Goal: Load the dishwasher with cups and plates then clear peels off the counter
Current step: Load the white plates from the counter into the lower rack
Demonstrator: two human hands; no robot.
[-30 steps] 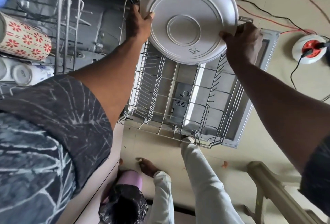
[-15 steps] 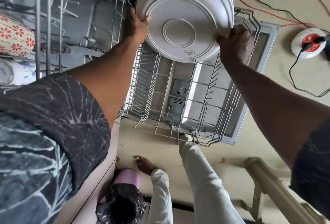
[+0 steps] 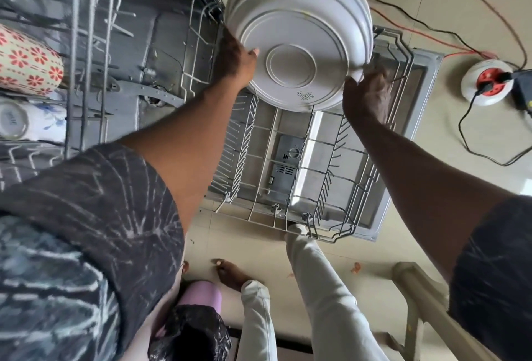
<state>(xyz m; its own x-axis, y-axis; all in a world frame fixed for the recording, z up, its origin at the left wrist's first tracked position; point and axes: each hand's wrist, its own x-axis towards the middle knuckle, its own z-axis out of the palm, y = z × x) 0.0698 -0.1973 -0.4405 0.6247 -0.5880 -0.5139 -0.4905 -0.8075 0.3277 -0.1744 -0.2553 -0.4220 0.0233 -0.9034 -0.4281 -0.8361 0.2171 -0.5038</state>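
Observation:
A stack of several white plates [image 3: 290, 64] is held on edge, undersides toward me, over the far end of the pulled-out lower dishwasher rack [image 3: 276, 165]. My left hand [image 3: 237, 60] grips the stack's left rim. My right hand [image 3: 365, 93] holds the right lower rim, fingers curled behind it. The rack's tines below the plates hold nothing. In the upper rack at left lie a cup with red flowers [image 3: 27, 63] and a white cup with blue print [image 3: 20, 120].
The open dishwasher door [image 3: 403, 142] lies flat under the rack. A round white and red power socket [image 3: 486, 81] with cables sits on the floor at right. My legs and a bin with a black bag [image 3: 190, 334] are below; a beige chair frame [image 3: 426, 303] stands bottom right.
The plate stack has come lower and tilted more on edge toward the rack. My right hand slid down to the stack's lower right rim.

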